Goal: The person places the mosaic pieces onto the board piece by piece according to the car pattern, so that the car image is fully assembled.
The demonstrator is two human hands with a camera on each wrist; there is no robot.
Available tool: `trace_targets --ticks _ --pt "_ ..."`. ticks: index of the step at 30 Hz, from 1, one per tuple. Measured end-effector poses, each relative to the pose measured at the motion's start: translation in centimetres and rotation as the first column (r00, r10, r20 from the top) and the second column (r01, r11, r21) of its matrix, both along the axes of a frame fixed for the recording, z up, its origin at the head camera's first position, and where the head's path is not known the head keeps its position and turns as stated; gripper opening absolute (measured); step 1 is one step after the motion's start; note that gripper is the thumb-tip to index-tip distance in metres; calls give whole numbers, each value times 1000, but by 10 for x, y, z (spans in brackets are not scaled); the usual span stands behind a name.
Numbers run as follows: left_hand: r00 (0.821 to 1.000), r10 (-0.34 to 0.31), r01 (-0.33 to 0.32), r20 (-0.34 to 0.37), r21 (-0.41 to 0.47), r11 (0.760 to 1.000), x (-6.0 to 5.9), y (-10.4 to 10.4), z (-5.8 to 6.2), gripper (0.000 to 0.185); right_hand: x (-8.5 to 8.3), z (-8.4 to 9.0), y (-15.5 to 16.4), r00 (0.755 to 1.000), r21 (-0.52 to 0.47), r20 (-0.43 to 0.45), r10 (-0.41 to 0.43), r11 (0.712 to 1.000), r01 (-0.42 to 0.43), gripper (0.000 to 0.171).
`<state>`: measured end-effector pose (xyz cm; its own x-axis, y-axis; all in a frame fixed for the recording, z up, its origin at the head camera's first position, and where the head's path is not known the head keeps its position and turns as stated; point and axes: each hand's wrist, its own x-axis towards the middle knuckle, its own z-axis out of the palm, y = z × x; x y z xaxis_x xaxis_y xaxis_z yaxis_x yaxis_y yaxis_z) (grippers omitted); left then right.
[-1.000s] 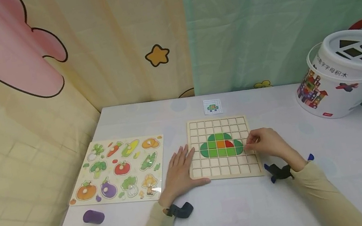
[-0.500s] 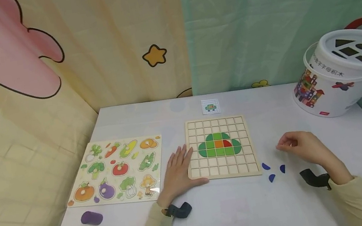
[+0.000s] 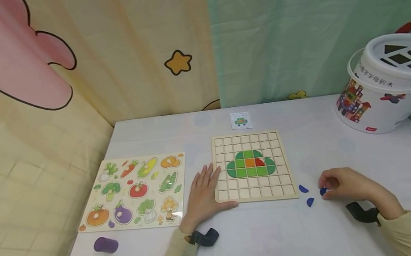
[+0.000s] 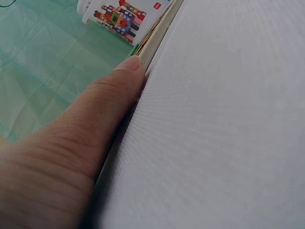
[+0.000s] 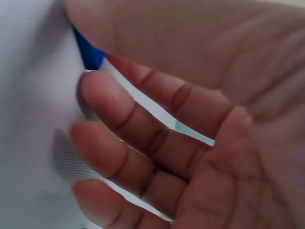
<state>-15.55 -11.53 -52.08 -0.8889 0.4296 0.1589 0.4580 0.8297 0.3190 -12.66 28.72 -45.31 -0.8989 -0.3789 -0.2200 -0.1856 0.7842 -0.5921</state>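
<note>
1. The table [image 3: 250,247] is covered in white and takes up the lower half of the head view, with yellow and green curtains behind it.
2. A white bucket [image 3: 394,87] with shape cut-outs in its lid stands at the far right of the table, well apart from both hands.
3. A vegetable puzzle board [image 3: 134,189] lies flat on the left side, with a purple cylinder [image 3: 106,244] near its front corner.
4. The wooden grid board [image 3: 252,167] lies in the middle of the table, with a green shape with orange and red tiles filled into its centre rows.
5. The left hand [image 3: 204,196] lies flat with straight fingers, palm on the table and fingertips resting on the grid board's left edge; the left wrist view shows the thumb [image 4: 95,119] lying along the board's side.
6. The right hand [image 3: 345,185] rests on the table to the right of the grid board, its fingers curled in and pinching a blue piece [image 3: 323,191] between thumb and fingertips; the right wrist view shows the blue at the fingertips.
7. A small card [image 3: 241,120] lies just behind the grid board.
8. Two more blue pieces [image 3: 303,188] lie on the table between the board's front right corner and the right hand.
</note>
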Motion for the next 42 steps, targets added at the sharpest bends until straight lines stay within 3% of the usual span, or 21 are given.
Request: trace_targets --ticks 12,24,29,34,38,42 --pt "1000 -8 8 0 9 1000 0 0 0 113 4 -8 2 997 -6 -14 -76 997 76 20" --pt "1000 -8 8 -8 11 1000 -1 -1 -1 113 8 -4 1 997 -7 19 -77 997 77 18" --pt "1000 -8 8 2 9 1000 -1 0 -2 113 9 -3 0 997 8 -17 -74 997 74 19" --pt "1000 -3 3 7 5 1000 -1 -1 -1 113 3 1 -8 988 12 -119 -97 995 99 17" --pt "1000 -5 5 -6 20 1000 0 -1 0 112 -7 7 -26 972 -13 -192 -137 990 137 14" --pt "1000 -9 10 -16 19 1000 0 0 -1 112 -16 12 -52 971 -32 -190 -148 989 144 12"
